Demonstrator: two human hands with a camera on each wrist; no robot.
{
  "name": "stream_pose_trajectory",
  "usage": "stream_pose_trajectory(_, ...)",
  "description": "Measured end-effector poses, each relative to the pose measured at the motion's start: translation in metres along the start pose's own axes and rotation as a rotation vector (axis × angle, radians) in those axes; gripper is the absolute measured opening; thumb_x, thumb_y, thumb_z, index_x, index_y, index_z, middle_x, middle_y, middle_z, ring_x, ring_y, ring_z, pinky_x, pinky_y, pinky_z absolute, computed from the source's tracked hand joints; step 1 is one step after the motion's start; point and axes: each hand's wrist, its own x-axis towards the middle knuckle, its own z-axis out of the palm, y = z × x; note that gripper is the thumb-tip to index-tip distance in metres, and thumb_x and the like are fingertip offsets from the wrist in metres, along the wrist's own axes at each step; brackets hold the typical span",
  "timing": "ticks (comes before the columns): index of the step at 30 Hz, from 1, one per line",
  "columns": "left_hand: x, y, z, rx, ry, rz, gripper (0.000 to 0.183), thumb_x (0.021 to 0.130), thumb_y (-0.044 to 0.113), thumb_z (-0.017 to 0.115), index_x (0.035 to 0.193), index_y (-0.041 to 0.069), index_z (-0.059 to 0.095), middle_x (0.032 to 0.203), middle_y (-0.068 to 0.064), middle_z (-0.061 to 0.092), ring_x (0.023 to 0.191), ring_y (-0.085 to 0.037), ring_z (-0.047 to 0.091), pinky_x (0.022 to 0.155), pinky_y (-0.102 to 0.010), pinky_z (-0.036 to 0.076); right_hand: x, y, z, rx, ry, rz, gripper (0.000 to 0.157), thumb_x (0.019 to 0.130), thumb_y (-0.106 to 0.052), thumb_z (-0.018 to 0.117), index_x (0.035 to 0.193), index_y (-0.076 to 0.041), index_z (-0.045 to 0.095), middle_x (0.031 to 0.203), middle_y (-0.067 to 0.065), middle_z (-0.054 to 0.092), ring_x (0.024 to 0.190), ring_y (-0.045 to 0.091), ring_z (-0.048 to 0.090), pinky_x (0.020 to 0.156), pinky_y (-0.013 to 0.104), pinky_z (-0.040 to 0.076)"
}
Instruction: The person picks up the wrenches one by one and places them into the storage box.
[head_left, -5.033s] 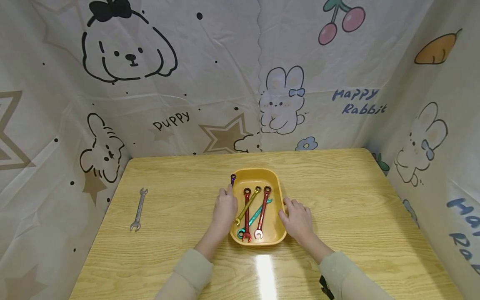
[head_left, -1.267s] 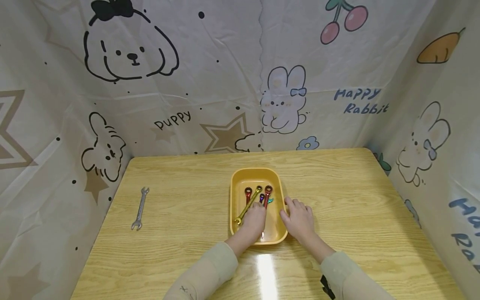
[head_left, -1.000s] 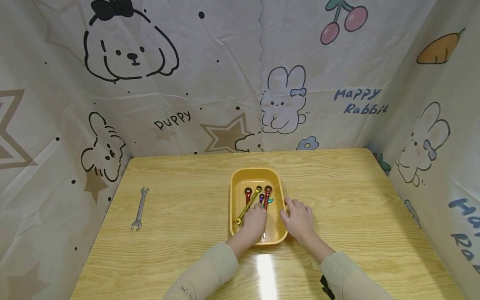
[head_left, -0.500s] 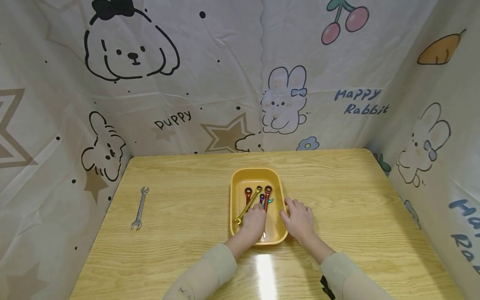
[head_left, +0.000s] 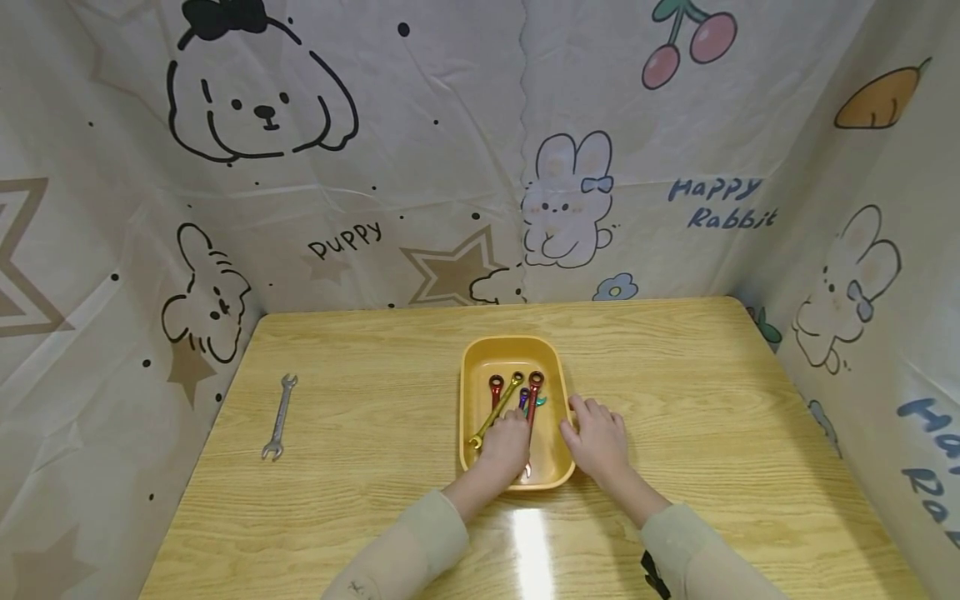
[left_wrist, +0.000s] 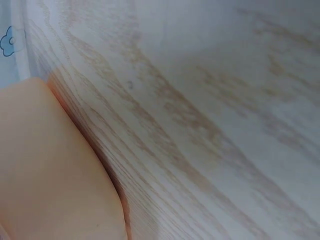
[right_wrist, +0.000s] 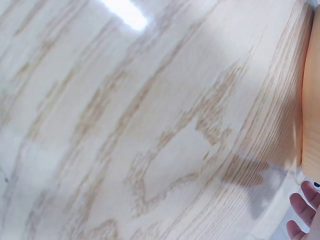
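A yellow tray (head_left: 468,367) stands mid-table in the head view. Inside it my left hand (head_left: 504,446) pinches a purple ratchet wrench (head_left: 523,395), whose ring end sticks out past the fingers. Close around that hand lie a gold wrench (head_left: 497,412), a red wrench (head_left: 496,384) at left, another red wrench (head_left: 534,390) at right and a teal wrench (head_left: 541,402); the hand covers parts of them. My right hand (head_left: 598,437) rests by the tray's right rim, fingers relaxed. The right wrist view shows its fingertips (right_wrist: 301,210) in the lower corner, near the tray wall (right_wrist: 311,110).
A silver open-end wrench (head_left: 280,417) lies alone on the left of the wooden table (head_left: 360,383). Printed curtains (head_left: 435,167) enclose the table at the back and on both sides. Bare wood grain fills most of both wrist views.
Since five seconds ago, my left hand has carried the purple wrench from the tray's left rim into its middle. In the last half second it shifts slightly down-left. The right hand stays put.
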Motion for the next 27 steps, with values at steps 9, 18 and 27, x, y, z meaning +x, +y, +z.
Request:
stream_pose_trajectory(9,-0.004,-0.008,0.001,0.005,0.101,0.044,0.032,0.079,0.015,0.064,0.108,0.003,0.062,0.082,-0.008,0.059,0.069,-0.020,0.060,0.056,-0.029,0.051,0.000,-0.001,-0.002,0.008,0.003,-0.003,0.032,0.088,-0.028,0.051,0.115,-0.011,0.053,0.103,0.012,0.059,0.096,0.031,0.055,0.084,0.050,0.037)
stream_pose_trajectory(18,-0.003,-0.020,-0.004,0.014,0.196,0.115,0.026,0.080,0.020,0.063,0.104,0.010,0.063,0.092,-0.006,0.062,0.081,-0.021,0.057,0.062,-0.032,0.048,0.000,-0.001,-0.001,0.012,0.004,-0.007,0.033,0.088,-0.028,0.051,0.115,-0.011,0.053,0.104,0.013,0.059,0.097,0.032,0.054,0.085,0.051,0.037)
stream_pose_trajectory(27,-0.002,-0.030,-0.009,-0.015,0.331,0.148,0.028,0.077,0.020,0.065,0.103,0.011,0.065,0.090,-0.003,0.061,0.079,-0.020,0.054,0.063,-0.031,0.044,-0.001,0.000,-0.001,0.017,0.001,0.001,0.032,0.088,-0.028,0.050,0.115,-0.011,0.053,0.104,0.012,0.059,0.098,0.032,0.054,0.085,0.051,0.037)
